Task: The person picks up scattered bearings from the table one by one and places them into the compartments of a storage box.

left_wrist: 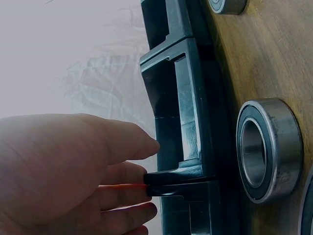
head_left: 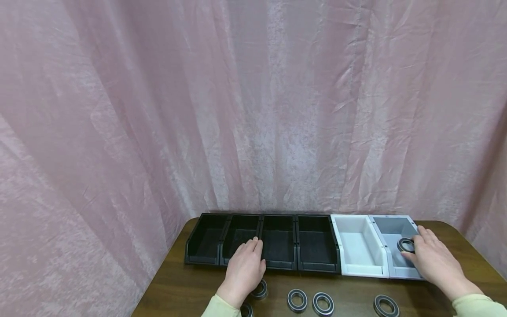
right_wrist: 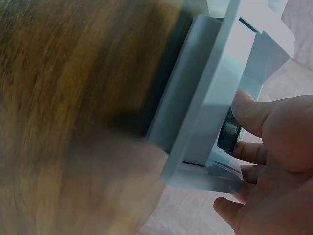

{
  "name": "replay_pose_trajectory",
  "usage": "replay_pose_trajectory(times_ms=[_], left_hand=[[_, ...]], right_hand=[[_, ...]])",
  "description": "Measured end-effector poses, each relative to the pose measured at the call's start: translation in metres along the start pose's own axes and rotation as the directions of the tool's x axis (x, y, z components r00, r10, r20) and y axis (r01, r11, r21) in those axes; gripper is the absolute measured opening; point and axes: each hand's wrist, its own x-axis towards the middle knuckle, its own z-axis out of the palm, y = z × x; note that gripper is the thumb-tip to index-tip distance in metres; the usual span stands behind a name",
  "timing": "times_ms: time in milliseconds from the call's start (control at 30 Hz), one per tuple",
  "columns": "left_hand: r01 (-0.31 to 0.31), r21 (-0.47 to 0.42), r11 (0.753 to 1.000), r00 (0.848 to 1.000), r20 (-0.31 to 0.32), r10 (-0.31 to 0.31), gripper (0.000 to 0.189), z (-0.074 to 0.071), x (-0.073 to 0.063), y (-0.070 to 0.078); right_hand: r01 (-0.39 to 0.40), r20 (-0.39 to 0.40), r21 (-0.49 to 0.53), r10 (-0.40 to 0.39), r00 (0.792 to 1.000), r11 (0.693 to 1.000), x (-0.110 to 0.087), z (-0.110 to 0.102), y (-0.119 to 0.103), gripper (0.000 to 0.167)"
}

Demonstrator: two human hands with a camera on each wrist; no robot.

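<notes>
My right hand (head_left: 433, 259) pinches a steel ball bearing (head_left: 399, 245) between thumb and fingers, inside the light grey bin (head_left: 405, 273) at the row's right end. In the right wrist view the bearing (right_wrist: 229, 132) shows edge-on behind the bin wall. My left hand (head_left: 243, 268) is over the front of the black bins (head_left: 317, 267), its fingers extended and holding nothing. Just below it a bearing (head_left: 261, 297) lies on the table, partly covered by the hand. The left wrist view shows a bearing (left_wrist: 287, 152) near the bin fronts.
A white bin (head_left: 359, 246) stands between the black bins and the grey one. More bearings lie in front of the row: one (head_left: 290, 301) and another (head_left: 315, 304) near the middle, one (head_left: 377, 304) farther right. A pink curtain (head_left: 277, 110) hangs behind the wooden table (head_left: 166, 290).
</notes>
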Motion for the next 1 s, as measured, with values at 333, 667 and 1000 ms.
replay_pose_trajectory(times_ms=[333,667,1000], left_hand=[[-0.002,0.007,1.0,1.0,-0.002,0.002,0.053,0.001,0.001,0.0],[0.005,0.003,1.0,1.0,0.014,-0.005,0.053,0.001,0.0,0.0],[-0.007,0.012,1.0,1.0,-0.012,0.007,0.054,0.0,0.0,0.0]], right_hand=[[-0.026,0.018,0.013,0.026,1.0,1.0,0.001,0.008,-0.001,0.053],[-0.048,-0.007,-0.007,0.048,0.999,0.999,0.002,0.018,-0.003,0.059],[-0.092,0.0,-0.021,0.092,0.996,0.996,0.004,0.02,-0.009,0.056]])
